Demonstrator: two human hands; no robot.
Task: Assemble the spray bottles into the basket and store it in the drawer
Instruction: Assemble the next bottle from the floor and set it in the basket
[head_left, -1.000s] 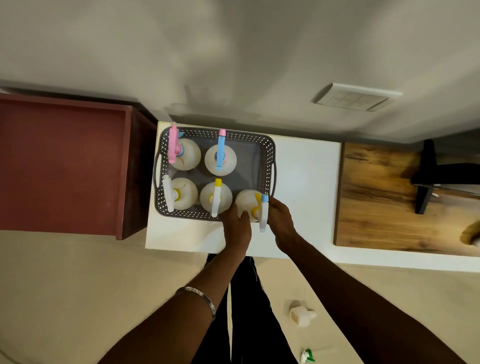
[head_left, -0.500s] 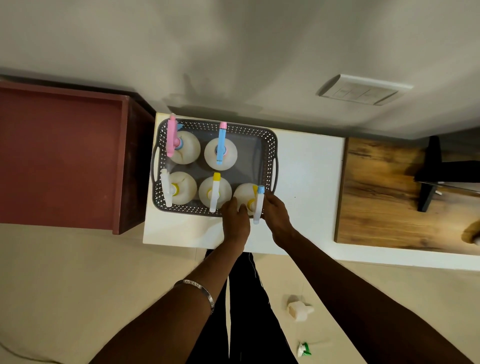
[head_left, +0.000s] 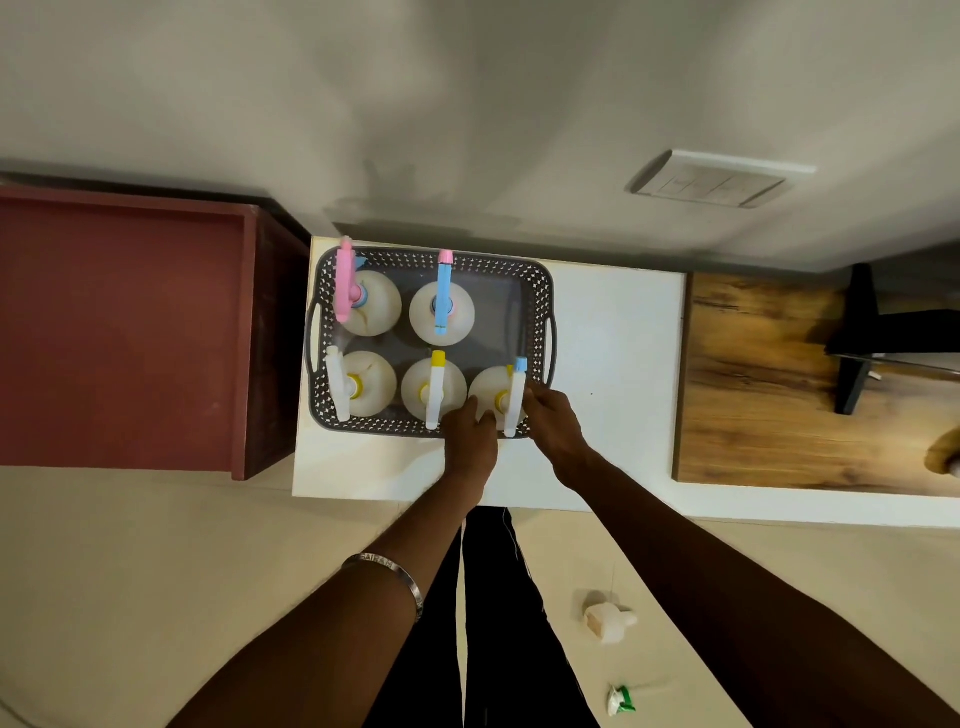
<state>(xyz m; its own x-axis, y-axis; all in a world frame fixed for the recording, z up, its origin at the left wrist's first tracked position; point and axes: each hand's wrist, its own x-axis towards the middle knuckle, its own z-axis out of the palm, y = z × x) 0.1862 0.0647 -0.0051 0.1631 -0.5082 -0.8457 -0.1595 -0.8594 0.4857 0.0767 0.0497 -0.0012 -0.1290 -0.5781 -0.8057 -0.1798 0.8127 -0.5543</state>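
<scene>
White table (head_left: 613, 364): both hands, left hand (head_left: 470, 441), right hand (head_left: 556, 428), fingers apparently curled around near-right spray bottle (head_left: 488, 389) in basket (head_left: 540, 291).

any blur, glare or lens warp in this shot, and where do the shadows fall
Head view: wide-angle warp bows the white table edge and stretches both forearms; no harsh glare; the basket and bottles are fairly sharp; soft shadows lie on the wall behind the basket; the floor sprayer looks soft.
</scene>
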